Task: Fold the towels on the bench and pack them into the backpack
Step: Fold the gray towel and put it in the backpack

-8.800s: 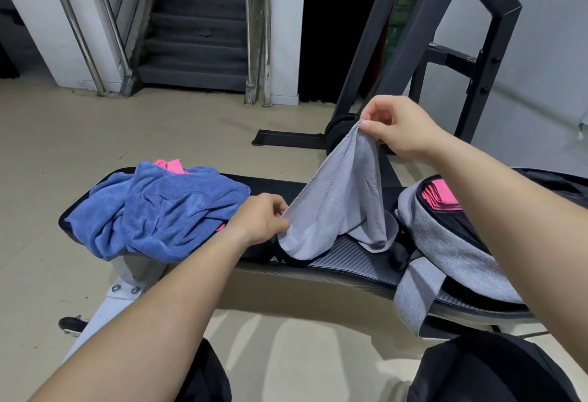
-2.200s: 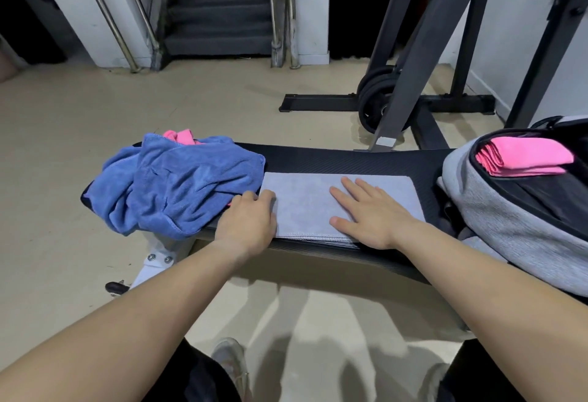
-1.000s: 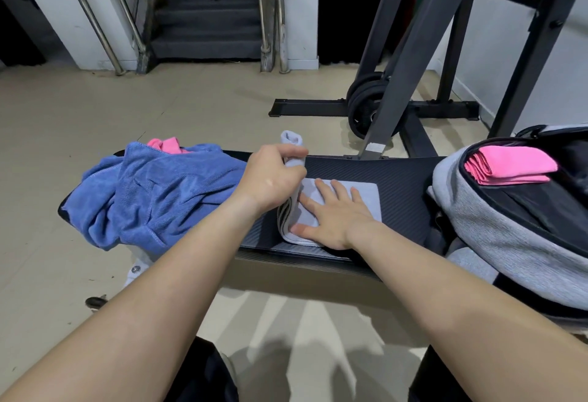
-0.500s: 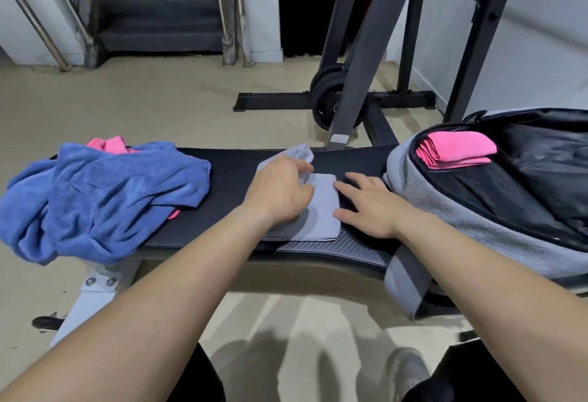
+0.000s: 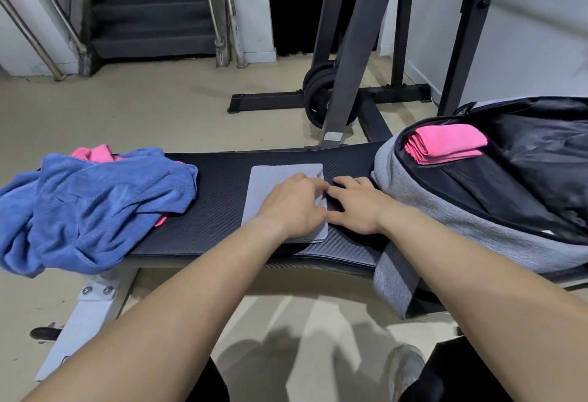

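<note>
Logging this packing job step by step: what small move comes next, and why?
Probably pinch the grey towel and lift it toward the backpack. It lies as a folded rectangle on the bench, left hand resting on it, right hand at its right edge, and the backpack gapes open beside it.

The long black ribbed padded table (image 5: 222, 210) runs left to right; a crumpled blue terry towel (image 5: 95, 204) is heaped on its left end, spilling over the near edge, a pink cloth (image 5: 92, 153) peeking from beneath; a flat folded grey towel (image 5: 273, 179) lies mid-table; an open grey fabric backpack (image 5: 445, 220) rests on the right end, one strap (image 5: 394, 280) hanging over the near edge.
</note>
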Demonstrator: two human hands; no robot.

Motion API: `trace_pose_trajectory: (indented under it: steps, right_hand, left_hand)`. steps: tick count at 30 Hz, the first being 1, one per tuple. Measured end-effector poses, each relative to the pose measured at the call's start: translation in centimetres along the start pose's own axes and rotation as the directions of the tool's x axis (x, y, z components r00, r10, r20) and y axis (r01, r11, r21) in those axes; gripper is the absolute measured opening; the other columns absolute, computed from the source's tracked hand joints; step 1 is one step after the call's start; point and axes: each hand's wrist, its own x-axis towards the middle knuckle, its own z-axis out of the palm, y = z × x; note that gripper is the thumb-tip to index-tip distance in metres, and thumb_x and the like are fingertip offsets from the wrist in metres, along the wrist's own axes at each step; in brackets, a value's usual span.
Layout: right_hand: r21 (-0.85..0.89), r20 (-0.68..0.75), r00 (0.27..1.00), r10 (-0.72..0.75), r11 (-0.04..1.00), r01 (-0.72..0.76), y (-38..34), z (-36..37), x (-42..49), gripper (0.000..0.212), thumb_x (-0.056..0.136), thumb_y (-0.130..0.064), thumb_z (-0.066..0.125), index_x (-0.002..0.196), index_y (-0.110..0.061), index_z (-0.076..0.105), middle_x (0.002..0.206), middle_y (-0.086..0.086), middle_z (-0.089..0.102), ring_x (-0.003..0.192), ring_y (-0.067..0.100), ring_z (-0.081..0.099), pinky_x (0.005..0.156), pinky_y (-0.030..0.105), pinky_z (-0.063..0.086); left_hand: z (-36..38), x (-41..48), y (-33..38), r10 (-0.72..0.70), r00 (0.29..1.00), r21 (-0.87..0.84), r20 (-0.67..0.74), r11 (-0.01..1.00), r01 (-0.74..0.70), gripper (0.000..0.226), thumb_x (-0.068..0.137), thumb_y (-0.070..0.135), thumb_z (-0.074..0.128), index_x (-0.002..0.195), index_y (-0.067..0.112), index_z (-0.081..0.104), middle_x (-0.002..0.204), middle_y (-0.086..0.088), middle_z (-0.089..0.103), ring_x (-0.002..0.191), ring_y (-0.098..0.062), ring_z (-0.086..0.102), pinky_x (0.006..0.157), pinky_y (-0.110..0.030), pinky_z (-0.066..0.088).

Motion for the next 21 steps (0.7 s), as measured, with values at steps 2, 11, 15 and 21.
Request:
trace_pose_trajectory:
  steps: [2,11,15,21]
  right_hand:
    - [0.067,-0.028,1.0,-0.011,0.998,0.012,0.3,-0.4,0.4,0.049,0.101,-0.035,0.046,0.149,-0.023,0.041,0.155,0.012,0.033,0.142,0.04,0.029,0.116,0.05,0.029]
    - [0.084,-0.484,0.863,-0.146,0.974,0.212,-4.4,-1.8,0.0,0.046,0.103,-0.026,0.04,0.147,-0.013,0.046,0.151,0.006,0.045,0.138,0.028,0.041,0.114,0.042,0.034]
    - [-0.098,-0.264,0.947,-0.181,0.982,0.16,-5.7,-0.4,1.1,0.062,0.102,-0.033,0.032,0.159,-0.012,0.018,0.168,0.006,0.011,0.155,0.021,0.008,0.125,0.041,0.007]
    - [-0.071,-0.074,0.992,-0.099,0.993,0.093,-4.2,0.7,2.2,0.07,0.101,-0.041,0.022,0.16,-0.019,-0.006,0.167,0.0,-0.016,0.154,0.013,-0.014,0.125,0.043,-0.006]
  left_hand:
    - [-0.9,-0.1,-0.5,0.019,0.999,-0.161,-0.035,0.987,-0.024,0.042,0.092,0.038,0.058,0.134,0.034,0.059,0.13,0.003,0.064,0.103,-0.015,0.064,0.099,-0.033,0.047]
    - [-1.4,0.3,-7.2,0.083,0.965,0.235,-0.248,0.972,-0.024,0.042,0.097,0.03,0.051,0.139,0.022,0.056,0.149,0.002,0.049,0.136,-0.023,0.043,0.107,-0.042,0.041]
    - [-0.1,0.1,-7.6,0.113,0.986,0.355,-0.119,0.933,-0.064,0.055,0.104,0.035,0.036,0.155,0.017,0.029,0.164,-0.003,0.024,0.151,-0.023,0.022,0.12,-0.044,0.025]
    - [1.1,-0.4,-7.8,0.037,0.999,0.347,-0.038,0.938,-0.022,0.059,0.107,0.04,0.018,0.16,0.015,0.008,0.168,-0.001,0.0,0.154,-0.018,0.0,0.124,-0.045,0.009]
